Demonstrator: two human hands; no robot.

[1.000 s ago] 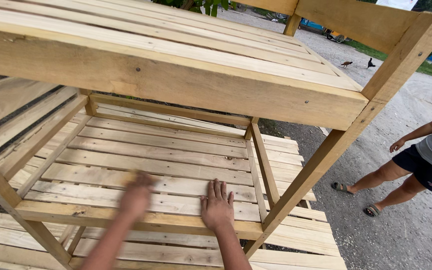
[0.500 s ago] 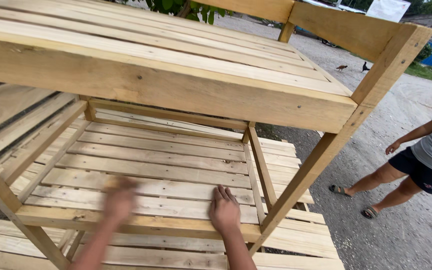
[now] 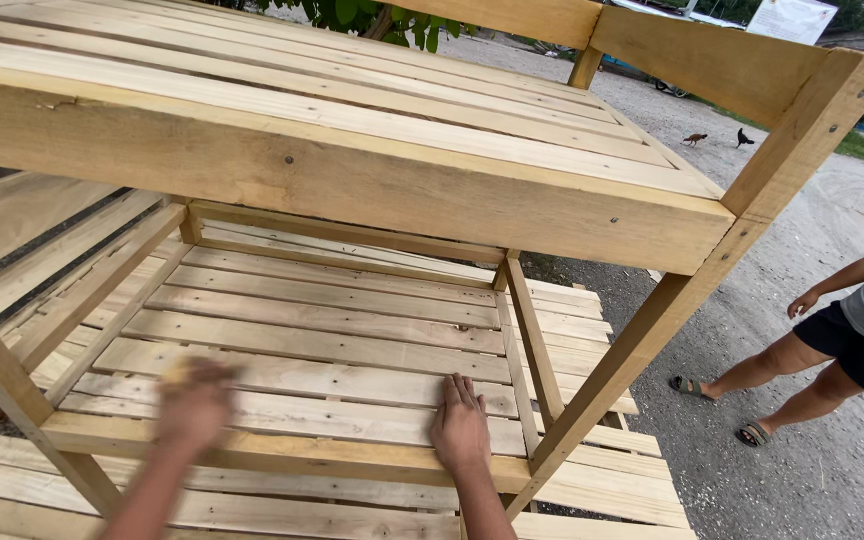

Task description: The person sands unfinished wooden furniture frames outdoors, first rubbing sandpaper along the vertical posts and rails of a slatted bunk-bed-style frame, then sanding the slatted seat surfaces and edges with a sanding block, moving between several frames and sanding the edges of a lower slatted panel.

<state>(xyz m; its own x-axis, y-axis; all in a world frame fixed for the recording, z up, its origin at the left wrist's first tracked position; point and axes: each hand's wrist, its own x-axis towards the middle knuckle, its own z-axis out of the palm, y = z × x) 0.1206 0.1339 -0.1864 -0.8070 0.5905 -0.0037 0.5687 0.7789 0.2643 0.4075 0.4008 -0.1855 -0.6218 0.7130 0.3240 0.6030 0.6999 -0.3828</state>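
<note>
A pale wooden two-level frame fills the view. Its upper deck (image 3: 352, 110) of long planks sits over a lower slatted shelf (image 3: 332, 320). My right hand (image 3: 460, 428) lies flat, palm down, on a near slat of the lower shelf, holding nothing. My left hand (image 3: 195, 402) is motion-blurred over the near slats at the left, just above the front rail (image 3: 282, 450). A small yellowish patch shows at its fingertips, too blurred to tell what it is. The grip of that hand cannot be made out.
A slanted wooden post (image 3: 652, 320) rises at the right front corner, another post (image 3: 2, 380) at the left. A person in dark shorts and sandals (image 3: 852, 340) stands on the grey gravel ground at the right. Two chickens (image 3: 717, 138) walk far behind.
My left hand has slid leftward along the near slats, staying blurred. My right hand has stayed flat at nearly the same spot.
</note>
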